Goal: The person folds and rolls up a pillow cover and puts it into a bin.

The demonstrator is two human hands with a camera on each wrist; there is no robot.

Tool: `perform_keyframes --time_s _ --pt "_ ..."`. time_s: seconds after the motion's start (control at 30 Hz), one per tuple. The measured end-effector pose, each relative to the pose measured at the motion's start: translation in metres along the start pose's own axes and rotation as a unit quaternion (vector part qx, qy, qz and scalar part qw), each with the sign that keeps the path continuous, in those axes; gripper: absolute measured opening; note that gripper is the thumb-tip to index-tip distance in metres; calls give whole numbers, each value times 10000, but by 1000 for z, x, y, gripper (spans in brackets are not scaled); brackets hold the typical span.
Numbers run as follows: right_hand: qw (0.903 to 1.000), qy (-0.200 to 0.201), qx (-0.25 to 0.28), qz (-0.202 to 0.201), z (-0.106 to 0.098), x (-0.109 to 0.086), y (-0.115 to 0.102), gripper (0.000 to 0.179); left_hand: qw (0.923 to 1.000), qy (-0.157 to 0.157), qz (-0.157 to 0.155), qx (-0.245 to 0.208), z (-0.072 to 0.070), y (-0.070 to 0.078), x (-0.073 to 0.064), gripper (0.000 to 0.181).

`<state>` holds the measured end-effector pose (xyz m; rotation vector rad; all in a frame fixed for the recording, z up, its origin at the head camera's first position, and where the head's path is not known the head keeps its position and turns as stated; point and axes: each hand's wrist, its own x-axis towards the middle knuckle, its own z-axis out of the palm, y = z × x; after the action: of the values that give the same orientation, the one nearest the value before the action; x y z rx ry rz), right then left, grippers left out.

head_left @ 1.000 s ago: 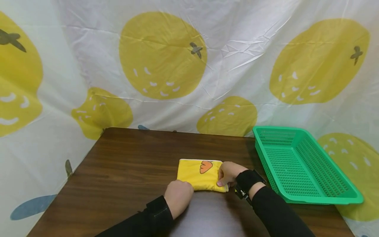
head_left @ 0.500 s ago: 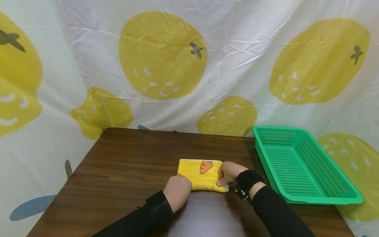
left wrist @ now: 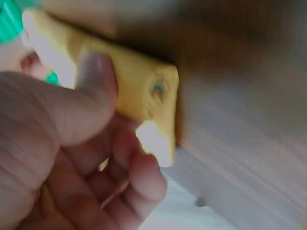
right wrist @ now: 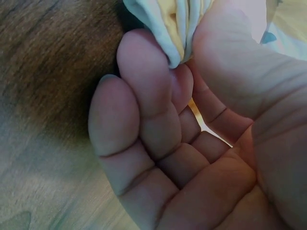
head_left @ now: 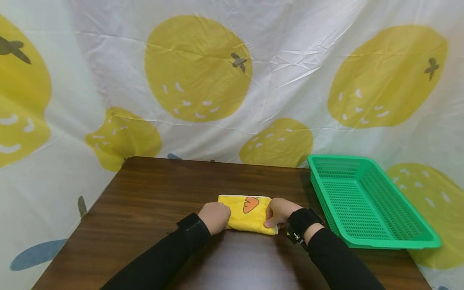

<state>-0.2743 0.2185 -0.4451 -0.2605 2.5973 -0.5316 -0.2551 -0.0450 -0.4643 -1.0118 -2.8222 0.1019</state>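
A folded yellow cloth (head_left: 250,221) with an orange print and white edges lies on the table in the head view. At its left side, my left hand (head_left: 214,217) pinches the edge; the left wrist view, which is blurred, has the thumb on top of the cloth (left wrist: 132,79) and the fingers curled below. My right hand (head_left: 282,211) holds the opposite edge between thumb and fingers. Several stacked layers of the cloth (right wrist: 165,24) show there in the right wrist view. The left fingertips are out of sight in the head view.
A green plastic basket (head_left: 395,243) with perforated walls stands on the right of the brown wooden table (head_left: 163,181), close beyond the right forearm. Behind the table hangs a white curtain (head_left: 282,92) printed with yellow fruit.
My left hand has slid away from me and slightly left along the cloth's left side, from the near corner. The right hand keeps its hold in about the same place.
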Motion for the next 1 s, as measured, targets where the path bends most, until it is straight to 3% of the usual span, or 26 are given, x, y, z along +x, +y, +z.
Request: perform_keyframes --time_s 0.07,0.13,0.3,0.4,0.5,0.67,0.87,1.0 --pt "10000 17 -61 32 1 1 0 27 9983 -470 17 -354 0 -10 11 23" --pt "9999 23 -88 62 2 2 0 27 9916 -1080 -55 -706 0 -19 22 30" --pt "9999 48 -106 55 1 2 -1 27 9630 -2454 -220 -1094 -5 -31 49 42" --pt "9999 61 -139 54 0 2 -2 27 9488 -2884 -225 -1271 -19 -32 55 40" --pt "9999 38 -138 35 0 1 -1 27 9429 -3017 -221 -1391 -33 -32 53 35" --pt "9986 141 -486 -132 1 1 -4 28 9440 -3038 -165 -1280 -39 -33 51 35" --pt "9847 1165 -1089 -700 13 -14 -17 29 9457 -3011 -202 -1210 -43 -30 51 37" --pt "9605 2058 -1561 -1035 32 -33 -26 25 9463 -3038 -196 -1085 -39 -30 53 39"
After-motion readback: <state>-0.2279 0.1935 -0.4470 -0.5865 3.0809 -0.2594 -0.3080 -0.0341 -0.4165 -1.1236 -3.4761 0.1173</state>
